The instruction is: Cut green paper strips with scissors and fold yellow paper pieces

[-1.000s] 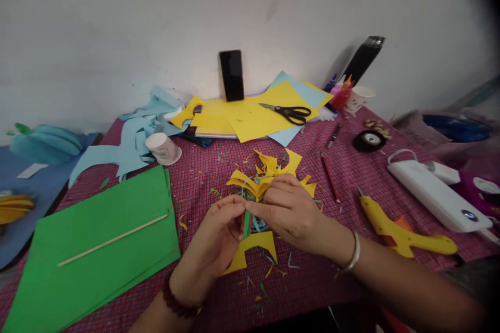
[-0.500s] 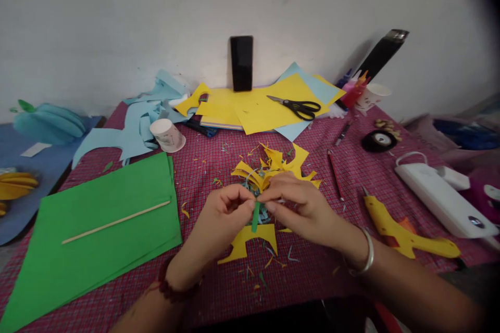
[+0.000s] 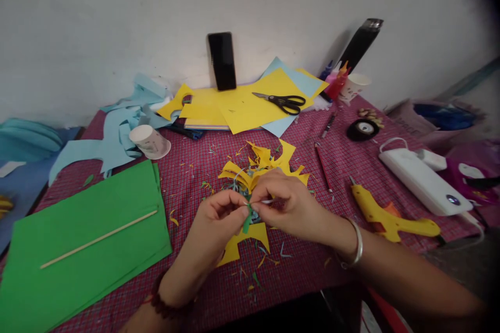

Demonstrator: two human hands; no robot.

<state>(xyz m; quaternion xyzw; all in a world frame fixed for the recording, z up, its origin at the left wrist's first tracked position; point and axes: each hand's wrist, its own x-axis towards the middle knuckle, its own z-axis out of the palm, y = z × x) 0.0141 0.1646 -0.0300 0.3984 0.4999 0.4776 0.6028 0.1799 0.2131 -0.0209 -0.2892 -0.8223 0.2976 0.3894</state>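
A narrow green paper strip (image 3: 246, 226) hangs down between my fingertips, above the scraps in the middle of the table. My left hand (image 3: 221, 218) pinches it from the left between thumb and forefinger. From the other side my right hand (image 3: 291, 203) is closed in a pinch at the strip's upper end, its fingertips nearly touching the left ones. A thin pale sliver shows by the right fingers; I cannot tell what it is. Below and behind the hands lie cut yellow paper scraps (image 3: 287, 153) and small blue and green trimmings.
Green sheets (image 3: 89, 213) with a thin wooden stick (image 3: 99, 239) lie left. A paper cup (image 3: 149, 141) and blue scraps (image 3: 117, 135) stand beyond. Scissors (image 3: 287, 102) rest on yellow sheets (image 3: 234, 114) before a phone (image 3: 222, 61). A yellow glue gun (image 3: 385, 213) and white power bank (image 3: 425, 179) lie right.
The view has shifted, so the table things appear farther left. Both hands stay together at the green strip, whose free end now shows shorter and partly covered by the left thumb.
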